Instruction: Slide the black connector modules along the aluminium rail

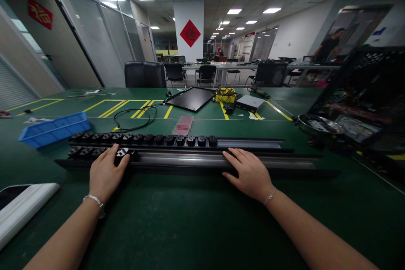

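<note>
Two long black metal rails with silvery channels lie side by side across the table. The far rail (249, 143) carries a row of black socket modules (170, 140) along its left and middle part. In the near rail (180, 159) a few more modules sit at the left end. My left hand (106, 173) has its thumb and fingers closed around a black module (122, 152) with a white-and-dark top, seated in the near rail. My right hand (249, 174) rests on the near rail's right half, fingers spread and holding nothing.
Left of the rails stands a blue bin (55, 128); a black cable (136, 118) lies behind them. Farther back are a flat black panel (191, 98), a grey box (249, 103) and a yellow box (225, 95). A metal bowl (319, 124) sits right. A person (329, 46) is in the background.
</note>
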A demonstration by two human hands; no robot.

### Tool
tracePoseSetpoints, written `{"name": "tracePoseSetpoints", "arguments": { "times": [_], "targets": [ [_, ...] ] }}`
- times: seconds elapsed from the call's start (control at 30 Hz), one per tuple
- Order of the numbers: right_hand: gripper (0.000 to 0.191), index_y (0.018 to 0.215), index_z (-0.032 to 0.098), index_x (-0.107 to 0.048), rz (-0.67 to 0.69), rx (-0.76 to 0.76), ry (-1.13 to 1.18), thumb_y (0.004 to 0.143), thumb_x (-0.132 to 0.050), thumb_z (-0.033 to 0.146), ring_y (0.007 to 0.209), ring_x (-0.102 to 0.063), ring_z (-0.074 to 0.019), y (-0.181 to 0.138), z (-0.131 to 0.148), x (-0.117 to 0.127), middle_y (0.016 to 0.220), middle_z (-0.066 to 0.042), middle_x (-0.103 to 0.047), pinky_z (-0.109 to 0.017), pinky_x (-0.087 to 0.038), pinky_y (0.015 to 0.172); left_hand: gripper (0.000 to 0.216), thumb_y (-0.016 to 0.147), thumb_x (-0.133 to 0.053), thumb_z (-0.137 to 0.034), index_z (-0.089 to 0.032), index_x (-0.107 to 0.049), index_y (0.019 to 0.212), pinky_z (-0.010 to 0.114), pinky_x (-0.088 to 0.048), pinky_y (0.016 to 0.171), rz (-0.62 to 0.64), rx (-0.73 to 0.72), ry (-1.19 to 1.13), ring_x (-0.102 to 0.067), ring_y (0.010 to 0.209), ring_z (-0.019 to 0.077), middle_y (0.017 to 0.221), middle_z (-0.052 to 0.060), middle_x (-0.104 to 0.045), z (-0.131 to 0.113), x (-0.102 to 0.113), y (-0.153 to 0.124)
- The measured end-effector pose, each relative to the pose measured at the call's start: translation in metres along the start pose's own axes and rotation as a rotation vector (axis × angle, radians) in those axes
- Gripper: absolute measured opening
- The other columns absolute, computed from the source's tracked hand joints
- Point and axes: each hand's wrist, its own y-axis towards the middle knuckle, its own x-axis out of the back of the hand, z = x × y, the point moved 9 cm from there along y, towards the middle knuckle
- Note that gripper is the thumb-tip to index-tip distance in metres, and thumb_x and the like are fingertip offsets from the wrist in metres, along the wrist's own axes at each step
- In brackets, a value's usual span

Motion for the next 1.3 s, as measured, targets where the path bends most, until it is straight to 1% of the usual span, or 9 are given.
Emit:
{"name": "tracePoseSetpoints", "arguments": {
  "times": [0.07,0.17,0.27,0.37,0.7,0.83,0.97,1.17,1.3],
  "targets": [
    [0.055,0.129,0.018,-0.052,-0.001,0.000,0.001,0.082,-0.052,0.047,0.117,-0.049,-0.0274,0.0001,-0.0001,0.0000,0.129,-0.013,-0.055,-0.044,-0.038,0.097,0.063,0.085,-0.030,-0.047,-0.003,-0.054,0.123,0.042,-0.031,0.106,0.002,-0.026,0.016,-0.041,0.127,0.0302,0.137,0.019,-0.047,-0.0013,-0.0024,-0.0003],
    [0.056,0.130,0.018,-0.052,0.008,-0.001,0.002,0.082,-0.051,0.047,0.117,-0.048,-0.0273,0.0001,-0.0004,-0.0009,0.129,-0.013,-0.054,-0.043,-0.038,0.098,0.061,0.085,-0.029,-0.046,-0.004,-0.058,0.118,0.042,-0.031,0.106,0.008,-0.054,0.034,-0.042,0.127,0.0293,0.136,0.018,-0.048,-0.0007,-0.0059,-0.0007],
    [0.056,0.130,0.019,-0.052,0.003,0.000,0.000,0.082,-0.052,0.047,0.117,-0.049,-0.0274,0.0000,-0.0005,-0.0007,0.129,-0.013,-0.054,-0.044,-0.038,0.097,0.060,0.085,-0.028,-0.046,-0.006,-0.058,0.118,0.039,-0.032,0.106,0.015,-0.074,0.045,-0.045,0.125,0.0258,0.131,0.015,-0.054,0.0006,-0.0077,-0.0004],
    [0.056,0.129,0.019,-0.052,-0.002,0.002,-0.007,0.081,-0.052,0.047,0.117,-0.049,-0.0273,-0.0001,-0.0003,-0.0004,0.129,-0.012,-0.055,-0.044,-0.039,0.097,0.060,0.086,-0.027,-0.047,-0.007,-0.059,0.117,0.036,-0.032,0.106,0.022,-0.090,0.053,-0.047,0.124,0.0240,0.128,0.014,-0.057,0.0002,-0.0079,0.0001],
    [0.055,0.129,0.019,-0.052,0.006,0.000,-0.012,0.082,-0.051,0.047,0.117,-0.049,-0.0271,0.0001,0.0002,-0.0001,0.129,-0.012,-0.055,-0.043,-0.038,0.097,0.063,0.087,-0.026,-0.048,-0.003,-0.057,0.119,0.039,-0.035,0.103,0.042,-0.113,0.084,-0.049,0.121,0.0272,0.129,0.016,-0.056,-0.0026,-0.0069,-0.0008],
    [0.055,0.129,0.019,-0.052,-0.003,0.004,-0.014,0.082,-0.052,0.047,0.116,-0.049,-0.0275,0.0000,0.0002,0.0002,0.129,-0.012,-0.055,-0.044,-0.039,0.096,0.061,0.088,-0.026,-0.046,-0.006,-0.056,0.122,0.039,-0.034,0.104,0.036,-0.110,0.086,-0.047,0.123,0.0260,0.131,0.014,-0.055,-0.0019,-0.0072,-0.0014],
    [0.055,0.129,0.019,-0.052,0.000,0.005,-0.015,0.082,-0.051,0.047,0.116,-0.049,-0.0276,-0.0001,0.0001,0.0002,0.129,-0.012,-0.055,-0.044,-0.039,0.096,0.060,0.088,-0.026,-0.047,-0.007,-0.056,0.122,0.040,-0.034,0.104,0.034,-0.109,0.075,-0.046,0.124,0.0274,0.130,0.013,-0.055,-0.0009,-0.0076,-0.0014],
    [0.056,0.131,0.018,-0.051,0.017,0.001,-0.024,0.083,-0.049,0.048,0.117,-0.048,-0.0278,-0.0004,-0.0003,-0.0013,0.130,-0.012,-0.054,-0.044,-0.038,0.098,0.061,0.088,-0.024,-0.047,-0.008,-0.056,0.122,0.037,-0.033,0.105,0.045,-0.153,0.025,-0.047,0.124,0.0242,0.130,0.012,-0.055,0.0015,-0.0090,-0.0012],
    [0.056,0.131,0.018,-0.051,0.019,0.009,-0.023,0.084,-0.048,0.049,0.117,-0.048,-0.0276,-0.0004,0.0001,-0.0019,0.130,-0.012,-0.053,-0.044,-0.038,0.098,0.063,0.088,-0.023,-0.048,-0.007,-0.057,0.121,0.036,-0.035,0.103,0.039,-0.183,-0.006,-0.049,0.121,0.0239,0.130,0.013,-0.056,0.0007,-0.0072,-0.0020]
  ]
}}
